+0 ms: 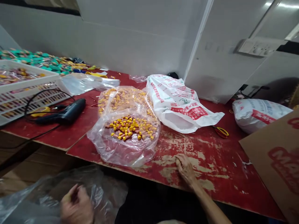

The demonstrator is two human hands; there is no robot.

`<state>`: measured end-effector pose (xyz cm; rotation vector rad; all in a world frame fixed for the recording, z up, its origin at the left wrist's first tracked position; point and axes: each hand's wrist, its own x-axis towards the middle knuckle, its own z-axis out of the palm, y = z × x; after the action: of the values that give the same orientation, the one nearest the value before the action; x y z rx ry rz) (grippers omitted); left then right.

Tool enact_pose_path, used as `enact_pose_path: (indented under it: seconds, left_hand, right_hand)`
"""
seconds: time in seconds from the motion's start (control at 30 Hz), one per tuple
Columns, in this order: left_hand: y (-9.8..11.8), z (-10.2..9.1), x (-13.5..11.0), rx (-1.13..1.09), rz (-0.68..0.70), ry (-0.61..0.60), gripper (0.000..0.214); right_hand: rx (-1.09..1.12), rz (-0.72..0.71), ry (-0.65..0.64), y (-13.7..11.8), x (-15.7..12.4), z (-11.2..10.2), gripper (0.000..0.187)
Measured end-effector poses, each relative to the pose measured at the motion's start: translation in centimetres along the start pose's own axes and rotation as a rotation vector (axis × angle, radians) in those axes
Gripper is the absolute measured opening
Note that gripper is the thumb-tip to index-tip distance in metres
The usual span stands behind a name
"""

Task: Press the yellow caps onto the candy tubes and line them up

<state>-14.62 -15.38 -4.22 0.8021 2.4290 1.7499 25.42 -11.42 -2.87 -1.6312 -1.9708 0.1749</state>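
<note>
My left hand (77,203) is low at the left, over a large clear plastic bag (102,189) below the table edge. Its fingers are curled together, and whatever lies in them is too dark to make out. On the worn red tabletop rests my right hand (185,168), fingers folded in and contents hidden. To its left lies an open clear bag (123,154) holding many small pink pieces with yellow caps (127,126). Behind the right hand, a white printed sack (179,99) lies with its mouth towards me.
A black heat gun or hair dryer (67,113) with a cord lies by a white slatted crate (46,85). Green-capped pieces (46,60) are heaped behind. Yellow-handled scissors (221,132), a stuffed white sack (257,113) and a cardboard box (275,155) are at the right.
</note>
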Motion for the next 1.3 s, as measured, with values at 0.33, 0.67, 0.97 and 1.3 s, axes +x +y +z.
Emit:
enact_pose_path:
  seconds: [0.33, 0.67, 0.97, 1.3]
  left_hand:
    - [9.1, 11.6, -6.7, 0.026, 0.486, -0.643, 0.028]
    - [7.5, 12.5, -6.9, 0.043, 0.56, -0.66, 0.027]
    - [7.8, 12.1, -7.0, 0.059, 0.473, -0.65, 0.029]
    - [12.4, 18.9, -3.9, 0.367, 0.447, -0.564, 0.031]
  right_hand:
    - [-0.137, 0.037, -0.04, 8.0, 16.4, -1.3, 0.042]
    - [-0.155, 0.018, -0.029, 10.6, 18.4, -3.0, 0.04]
    - [-0.197, -0.125, -0.031, 5.8, 10.3, 3.2, 0.032]
    - [-0.257, -0.111, 0.004, 4.9, 10.8, 3.0, 0.027]
